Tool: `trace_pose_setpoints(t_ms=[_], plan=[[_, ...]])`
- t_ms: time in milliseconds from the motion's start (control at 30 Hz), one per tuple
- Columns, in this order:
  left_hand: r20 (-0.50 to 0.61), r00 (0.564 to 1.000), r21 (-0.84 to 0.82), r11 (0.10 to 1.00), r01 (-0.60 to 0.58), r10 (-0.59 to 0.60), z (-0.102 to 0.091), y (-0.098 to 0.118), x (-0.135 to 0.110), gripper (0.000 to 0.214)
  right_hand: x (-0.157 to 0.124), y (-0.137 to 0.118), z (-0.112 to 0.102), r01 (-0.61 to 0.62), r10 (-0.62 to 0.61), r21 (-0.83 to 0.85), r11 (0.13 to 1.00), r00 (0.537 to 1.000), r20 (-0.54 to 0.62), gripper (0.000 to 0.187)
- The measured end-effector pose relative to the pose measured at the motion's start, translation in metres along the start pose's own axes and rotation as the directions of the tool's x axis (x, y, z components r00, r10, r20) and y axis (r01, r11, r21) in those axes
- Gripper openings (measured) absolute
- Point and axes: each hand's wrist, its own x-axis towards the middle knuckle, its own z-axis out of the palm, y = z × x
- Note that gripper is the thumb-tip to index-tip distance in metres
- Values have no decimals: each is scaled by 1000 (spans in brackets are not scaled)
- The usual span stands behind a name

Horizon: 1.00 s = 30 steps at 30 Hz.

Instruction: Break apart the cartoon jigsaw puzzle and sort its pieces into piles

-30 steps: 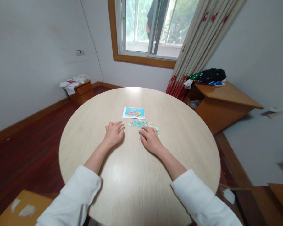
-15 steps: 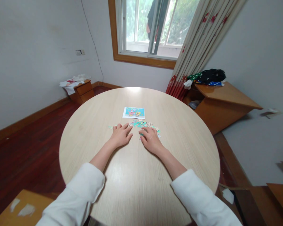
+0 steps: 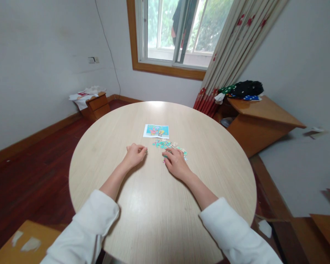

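Counter (image 3: 222, 176), puzzle pieces (image 3: 165, 144) under right hand (image 3: 176, 163), fingers released flat, left hand (image 3: 134, 154) fingers curled, grasp indiscernible, picture card (image 3: 156, 131) beyond.

left hand (image 3: 134, 154) palm down, fingers curled under in loose fist, wrist straight | right hand (image 3: 176, 162) palm down, fingers flat, slightly spread | both forearms bare, stretched forward, angled inward | hands near, not touching

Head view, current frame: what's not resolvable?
Left hand: fingers curled under, so any piece in it is hidden.
Puzzle pieces: too small for shapes; right hand covers the near ones.
Printed picture: drawing too small to read.
Table: near rim partly behind sleeves.
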Motion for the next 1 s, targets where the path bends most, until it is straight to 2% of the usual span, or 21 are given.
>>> trace_pose_setpoints(t_ms=[100, 400, 500, 667, 800, 900, 1000], plan=[[32, 999, 19, 1000, 21, -21, -3, -2, 1, 35, 0, 0, 0, -3, 3, 0, 1000, 1000, 7, 23], [21, 1000, 100, 995, -20, 18, -2, -8, 0, 32, 0, -1, -3, -8, 8, -1, 1000, 1000, 21, 25], [-25, 999, 61, 998, -19, 20, -3, -9, 1, 30, 0, -1, -3, -8, 8, 5, 1000, 1000, 18, 25], [-132, 991, -92, 996, -11, -1, -5, -9, 0, 28, 1, -2, -4, -17, 16, 35, 999, 1000, 7, 26], [-94, 995, -146, 989, -33, 19, -5, -7, -2, 22, 2, -2, -5, -61, 61, 40, 997, 998, -12, 25], [-57, 998, -121, 993, -6, -1, -6, -8, -2, 19, 2, -2, -7, -75, 75, 33, 997, 997, -10, 25], [-81, 996, -69, 997, 32, -37, -8, -12, -1, 19, 2, -3, -10, -66, 65, 27, 997, 998, 14, 26]])
